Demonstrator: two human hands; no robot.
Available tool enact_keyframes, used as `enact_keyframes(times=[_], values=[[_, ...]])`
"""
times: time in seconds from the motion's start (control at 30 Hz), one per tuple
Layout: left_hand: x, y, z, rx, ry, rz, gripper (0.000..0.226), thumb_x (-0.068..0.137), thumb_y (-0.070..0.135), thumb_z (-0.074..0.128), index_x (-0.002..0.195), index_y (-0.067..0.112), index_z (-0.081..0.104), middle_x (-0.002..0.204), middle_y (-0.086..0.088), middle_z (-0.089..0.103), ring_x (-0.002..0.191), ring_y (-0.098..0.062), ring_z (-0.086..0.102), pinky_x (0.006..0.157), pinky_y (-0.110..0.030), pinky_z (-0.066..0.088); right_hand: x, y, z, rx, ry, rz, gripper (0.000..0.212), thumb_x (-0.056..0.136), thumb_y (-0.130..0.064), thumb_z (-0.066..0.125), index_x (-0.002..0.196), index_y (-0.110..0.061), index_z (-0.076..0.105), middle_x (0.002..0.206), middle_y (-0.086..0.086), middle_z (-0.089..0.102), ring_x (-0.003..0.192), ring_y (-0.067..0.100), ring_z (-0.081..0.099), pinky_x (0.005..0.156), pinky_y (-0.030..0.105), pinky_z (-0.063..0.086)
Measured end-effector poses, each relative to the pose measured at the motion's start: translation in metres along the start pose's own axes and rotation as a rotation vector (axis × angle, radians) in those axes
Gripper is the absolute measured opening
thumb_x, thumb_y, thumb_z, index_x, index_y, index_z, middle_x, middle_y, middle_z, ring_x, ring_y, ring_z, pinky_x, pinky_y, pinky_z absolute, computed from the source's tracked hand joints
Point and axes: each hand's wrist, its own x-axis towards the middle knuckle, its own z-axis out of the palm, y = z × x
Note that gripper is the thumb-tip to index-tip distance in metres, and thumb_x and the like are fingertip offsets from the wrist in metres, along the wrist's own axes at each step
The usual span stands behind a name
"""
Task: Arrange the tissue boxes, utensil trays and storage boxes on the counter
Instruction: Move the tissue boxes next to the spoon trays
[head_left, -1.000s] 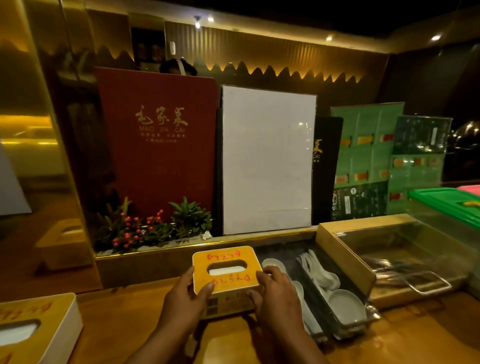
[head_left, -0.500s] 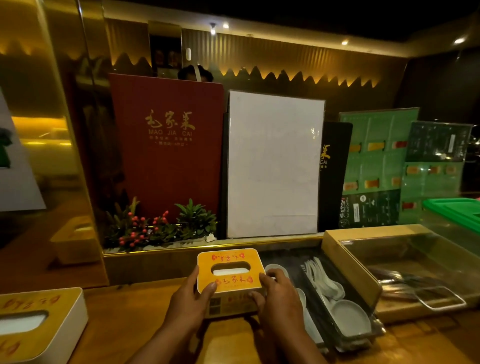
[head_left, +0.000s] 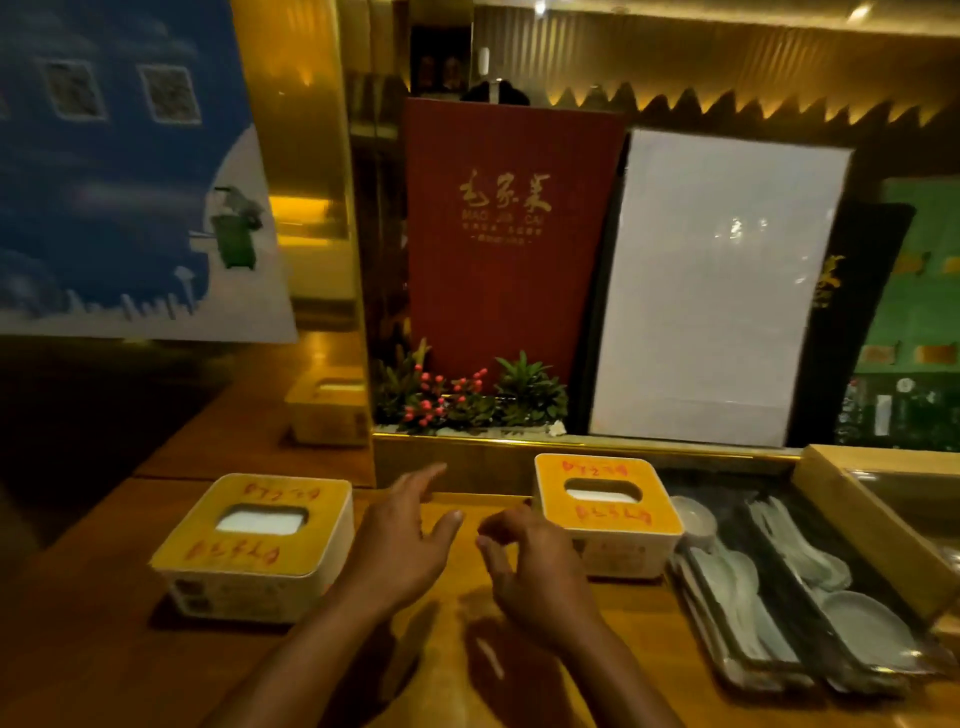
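Observation:
Two yellow-topped tissue boxes stand on the wooden counter (head_left: 441, 686). The right tissue box (head_left: 605, 512) rests against the back ledge, touching the utensil tray (head_left: 779, 597) that holds white spoons and small dishes. The left tissue box (head_left: 254, 545) sits nearer the counter's front left. Both of my hands hover between the boxes, holding nothing. My left hand (head_left: 402, 545) has its fingers spread, close to the left box's right side. My right hand (head_left: 530, 566) has loosely curled fingers, just left of the right box.
A red menu (head_left: 511, 234) and a white board (head_left: 711, 286) lean upright behind a plant strip (head_left: 467, 400). A wooden-framed clear-lidded storage box (head_left: 878, 514) stands at the far right. A mirrored gold panel at the left reflects a tissue box.
Both hands have let go of the right tissue box and drawn back leftward. My view has swung left, so the left tissue box now shows fully.

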Motion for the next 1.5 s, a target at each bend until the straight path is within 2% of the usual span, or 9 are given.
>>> enact_keyframes(times=[0.07, 0.2, 0.33, 0.5, 0.7, 0.9, 1.17, 1.37, 1.5], values=[[-0.002, -0.019, -0.037, 0.08, 0.048, 0.032, 0.048, 0.087, 0.034, 0.07, 0.133, 0.031, 0.057, 0.126, 0.012, 0.059, 0.113, -0.004, 0.056, 0.092, -0.034, 0.053, 0.001, -0.033, 0.037, 0.033, -0.103, -0.041, 0.03, 0.089, -0.047, 0.059, 0.116, -0.033, 0.06, 0.111, -0.012, 0.061, 0.098, 0.004, 0.057, 0.078, 0.016, 0.044], [-0.007, -0.061, -0.111, 0.19, 0.1, 0.038, 0.039, 0.084, 0.03, 0.074, 0.122, 0.029, 0.066, 0.119, 0.009, 0.065, 0.105, -0.009, 0.059, 0.084, -0.032, 0.049, 0.0, -0.088, 0.105, 0.01, -0.167, -0.047, 0.071, 0.076, -0.072, 0.056, 0.138, -0.041, 0.037, 0.125, -0.009, 0.045, 0.111, 0.013, 0.052, 0.085, 0.034, 0.05], [-0.01, -0.113, -0.169, 0.235, 0.062, -0.052, 0.054, 0.079, 0.04, 0.078, 0.129, 0.031, 0.06, 0.136, 0.001, 0.056, 0.112, -0.016, 0.057, 0.076, -0.024, 0.042, 0.005, -0.12, 0.131, -0.108, -0.178, 0.044, 0.092, 0.058, -0.085, 0.051, 0.138, -0.045, 0.031, 0.128, -0.01, 0.041, 0.109, 0.016, 0.051, 0.081, 0.034, 0.052], [-0.014, -0.154, -0.182, 0.12, -0.219, -0.223, 0.111, 0.047, 0.075, 0.079, 0.144, 0.038, 0.04, 0.15, 0.004, 0.038, 0.128, -0.021, 0.046, 0.096, -0.039, 0.048, 0.011, -0.118, 0.127, -0.275, -0.141, 0.065, 0.067, 0.08, -0.065, 0.058, 0.138, -0.04, 0.038, 0.132, -0.008, 0.049, 0.115, 0.018, 0.046, 0.092, 0.036, 0.044], [-0.005, -0.138, -0.118, -0.005, -0.164, -0.076, 0.085, 0.068, 0.035, 0.088, 0.141, 0.035, 0.044, 0.146, 0.002, 0.042, 0.119, -0.01, 0.043, 0.092, -0.027, 0.043, 0.008, -0.085, 0.09, -0.397, -0.063, 0.153, 0.058, 0.089, -0.056, 0.054, 0.142, -0.037, 0.039, 0.145, -0.007, 0.043, 0.128, 0.018, 0.036, 0.102, 0.036, 0.036], [0.02, -0.106, -0.048, -0.121, -0.249, -0.013, 0.084, 0.075, 0.027, 0.084, 0.146, 0.037, 0.039, 0.146, 0.01, 0.039, 0.119, -0.004, 0.043, 0.099, -0.029, 0.048, 0.004, -0.035, 0.048, -0.542, 0.048, 0.198, 0.054, 0.086, -0.055, 0.06, 0.135, -0.035, 0.049, 0.149, -0.005, 0.04, 0.137, 0.023, 0.029, 0.107, 0.042, 0.036], [0.043, -0.083, 0.002, -0.098, -0.304, 0.011, 0.085, 0.078, 0.024, 0.081, 0.148, 0.038, 0.035, 0.148, 0.009, 0.037, 0.129, -0.011, 0.043, 0.103, -0.037, 0.049, 0.011, 0.008, 0.024, -0.663, 0.102, 0.206, 0.05, 0.075, -0.043, 0.078, 0.119, -0.024, 0.065, 0.13, 0.0, 0.061, 0.124, 0.027, 0.051, 0.099, 0.046, 0.044], [0.049, -0.083, 0.011, -0.1, -0.308, 0.003, 0.086, 0.076, 0.023, 0.082, 0.147, 0.041, 0.036, 0.147, 0.01, 0.038, 0.128, -0.013, 0.046, 0.101, -0.038, 0.052, 0.012, 0.015, 0.019, -0.597, 0.099, 0.202, 0.055, 0.084, -0.048, 0.067, 0.132, -0.024, 0.056, 0.143, -0.001, 0.05, 0.134, 0.026, 0.041, 0.106, 0.044, 0.037], [0.05, -0.085, 0.014, -0.105, -0.296, 0.005, 0.087, 0.076, 0.023, 0.083, 0.145, 0.045, 0.036, 0.147, 0.01, 0.04, 0.129, -0.016, 0.047, 0.1, -0.042, 0.052, 0.013, 0.017, 0.018, -0.573, 0.122, 0.182, 0.052, 0.084, -0.05, 0.065, 0.129, -0.025, 0.057, 0.139, -0.004, 0.052, 0.129, 0.022, 0.044, 0.103, 0.04, 0.039]])
